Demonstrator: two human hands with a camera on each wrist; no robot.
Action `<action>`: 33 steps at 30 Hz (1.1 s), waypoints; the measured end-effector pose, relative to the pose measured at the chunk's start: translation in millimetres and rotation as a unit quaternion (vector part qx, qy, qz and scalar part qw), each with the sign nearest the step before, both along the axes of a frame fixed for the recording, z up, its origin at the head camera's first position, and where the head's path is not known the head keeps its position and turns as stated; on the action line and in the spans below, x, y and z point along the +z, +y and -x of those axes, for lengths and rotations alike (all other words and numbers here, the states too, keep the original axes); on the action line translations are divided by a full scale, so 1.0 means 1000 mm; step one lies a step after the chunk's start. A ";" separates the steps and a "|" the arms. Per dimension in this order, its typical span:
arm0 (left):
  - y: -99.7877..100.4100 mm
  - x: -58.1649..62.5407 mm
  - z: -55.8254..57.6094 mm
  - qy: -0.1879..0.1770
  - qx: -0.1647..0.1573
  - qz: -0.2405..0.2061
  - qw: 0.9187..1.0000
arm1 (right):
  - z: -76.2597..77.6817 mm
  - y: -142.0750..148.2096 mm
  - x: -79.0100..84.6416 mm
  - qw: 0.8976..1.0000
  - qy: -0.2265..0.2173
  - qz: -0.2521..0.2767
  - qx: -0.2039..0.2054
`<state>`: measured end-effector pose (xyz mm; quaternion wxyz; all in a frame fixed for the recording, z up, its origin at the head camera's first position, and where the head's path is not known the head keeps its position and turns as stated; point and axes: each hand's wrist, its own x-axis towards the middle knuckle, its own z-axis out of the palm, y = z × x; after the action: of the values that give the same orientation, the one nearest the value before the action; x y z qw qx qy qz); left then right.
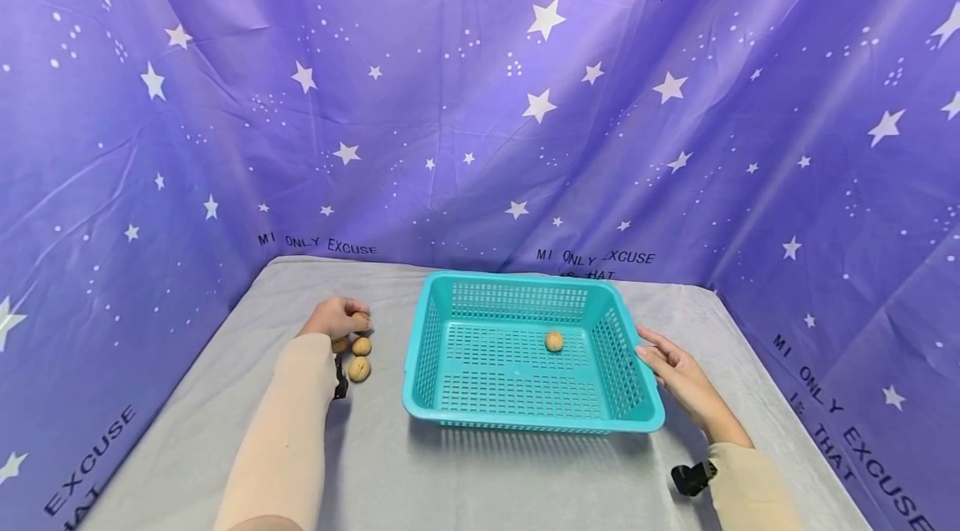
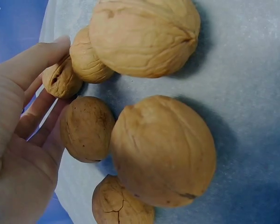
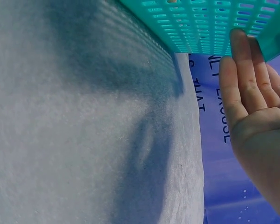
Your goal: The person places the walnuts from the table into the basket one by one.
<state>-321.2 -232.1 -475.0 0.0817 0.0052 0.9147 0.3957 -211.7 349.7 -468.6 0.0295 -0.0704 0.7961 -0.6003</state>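
Note:
My left hand (image 1: 335,318) is at the left of the table, its thumb and fingers around a walnut (image 2: 61,78). Several more walnuts lie close by, among them a large one (image 1: 359,369) and a smaller one (image 1: 362,346); in the left wrist view a cracked-shell walnut (image 2: 121,203) shows at the bottom. A turquoise plastic basket (image 1: 517,423) stands mid-table with one walnut (image 1: 554,341) on its slotted floor. On the basket's right side, my right hand (image 1: 678,377) holds the rim, thumb at the edge and fingers against the outer wall.
Grey cloth covers the table (image 1: 375,464). A purple curtain (image 1: 480,97) with stars and lettering encloses the back and both sides. A black wrist camera (image 1: 693,478) sits at the right wrist.

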 end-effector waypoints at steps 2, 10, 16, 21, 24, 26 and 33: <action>0.000 0.000 0.000 0.001 0.004 -0.004 1.000 | 0.000 0.000 0.000 1.000 0.000 0.000 0.001; 0.002 0.013 -0.001 -0.010 0.005 -0.024 1.000 | 0.002 0.002 -0.001 1.000 0.004 -0.002 0.003; 0.003 0.029 0.004 0.033 -0.029 -0.020 0.999 | 0.002 0.002 -0.001 1.000 0.005 -0.004 0.003; 0.006 0.043 0.010 0.078 -0.052 -0.039 0.995 | 0.002 0.002 -0.001 1.000 0.005 -0.001 0.005; 0.009 0.052 0.013 0.090 -0.055 -0.050 0.993 | 0.003 0.002 -0.001 1.000 0.005 0.001 0.007; 0.011 0.058 0.015 0.093 -0.059 -0.051 0.993 | 0.003 0.002 -0.001 1.000 0.005 0.002 0.008; 0.033 0.080 0.022 0.113 -0.082 -0.043 0.989 | 0.002 0.002 -0.001 1.000 0.004 0.003 0.012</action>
<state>-343.3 -198.6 -395.5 0.0099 0.1279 0.8966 0.4238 -214.1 352.0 -470.0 0.0336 -0.0824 0.7935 -0.6020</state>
